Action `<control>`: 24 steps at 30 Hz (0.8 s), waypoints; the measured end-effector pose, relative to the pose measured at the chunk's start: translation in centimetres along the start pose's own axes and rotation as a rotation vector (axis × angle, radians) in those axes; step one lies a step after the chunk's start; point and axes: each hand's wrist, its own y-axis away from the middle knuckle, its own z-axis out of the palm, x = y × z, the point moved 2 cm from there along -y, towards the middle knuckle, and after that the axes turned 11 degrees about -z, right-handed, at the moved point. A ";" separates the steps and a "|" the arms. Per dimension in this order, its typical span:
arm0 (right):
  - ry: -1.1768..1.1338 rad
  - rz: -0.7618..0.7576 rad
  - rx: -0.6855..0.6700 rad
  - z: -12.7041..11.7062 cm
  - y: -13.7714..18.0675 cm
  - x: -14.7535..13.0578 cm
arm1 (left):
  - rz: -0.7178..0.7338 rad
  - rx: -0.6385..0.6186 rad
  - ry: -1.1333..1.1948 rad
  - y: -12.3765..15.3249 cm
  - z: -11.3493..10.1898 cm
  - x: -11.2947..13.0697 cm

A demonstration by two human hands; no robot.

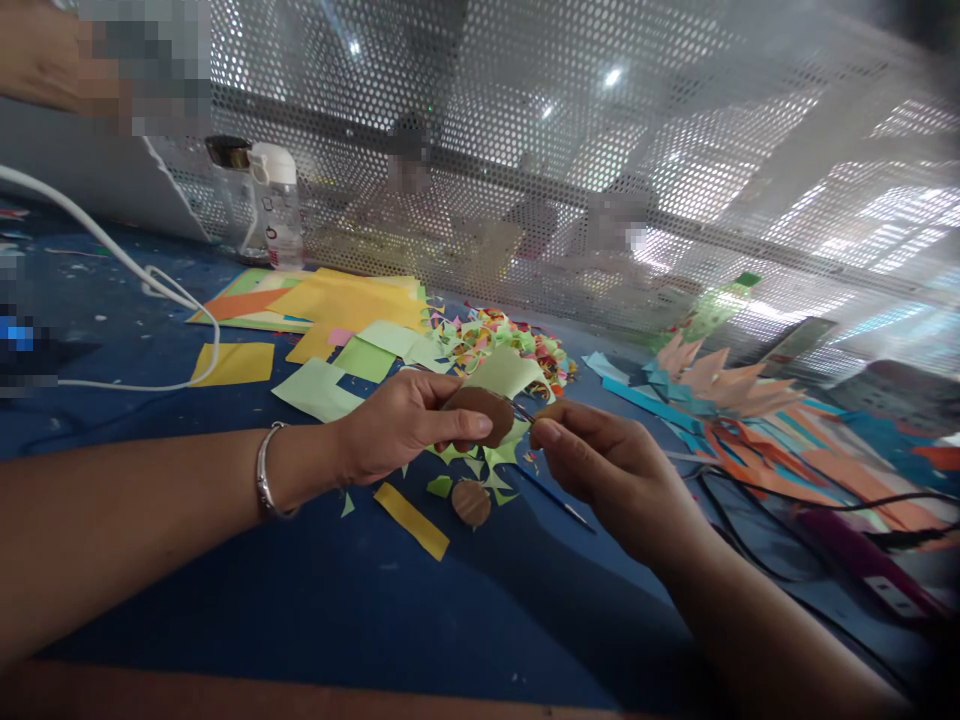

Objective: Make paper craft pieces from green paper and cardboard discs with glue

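Note:
My left hand (409, 425) is closed on a round brown cardboard disc (501, 418), its thumb lying flat across the face. Behind the disc, a piece of pale green paper (504, 368) sticks up from the same grip. My right hand (592, 460) is closed around small scissors (523, 411); thin dark metal shows at the disc's right edge, and the handles are hidden in the fingers. Below the hands lie a second round brown disc (471, 503), a yellow paper strip (411, 521) and a thin blue stick-like tool (556, 500). Green paper scraps (495, 480) are scattered around them.
Coloured paper sheets (352, 298) and a heap of paper clippings (517, 340) lie behind my hands. Two bottles (277, 210) stand by the perforated screen (480, 150). Folded paper petals (720, 375), cables and a purple power strip (862, 560) are at right. Another person's arm (37, 60) reaches in top left.

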 end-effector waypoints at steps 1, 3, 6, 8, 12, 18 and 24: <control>0.005 0.000 -0.004 0.0 0.0 0.0 | -0.005 -0.005 -0.013 0.0 0.0 0.1; 0.011 -0.006 -0.005 0.0 0.0 0.1 | -0.009 -0.011 -0.039 0.1 -0.1 0.3; 0.021 -0.023 -0.018 0.0 -0.1 0.0 | -0.017 -0.019 -0.082 0.1 -0.1 0.5; 0.031 -0.028 -0.030 0.0 -0.2 -0.1 | -0.020 -0.030 -0.101 0.1 -0.1 0.6; 0.069 -0.041 -0.031 -0.1 -0.2 -0.2 | -0.020 -0.037 -0.139 0.0 -0.2 0.6; 0.093 -0.053 -0.043 -0.1 -0.2 -0.2 | -0.011 -0.045 -0.206 0.0 -0.5 0.6; 0.105 -0.058 -0.061 -0.1 -0.2 -0.2 | -0.064 -0.104 -0.163 0.1 -0.3 0.6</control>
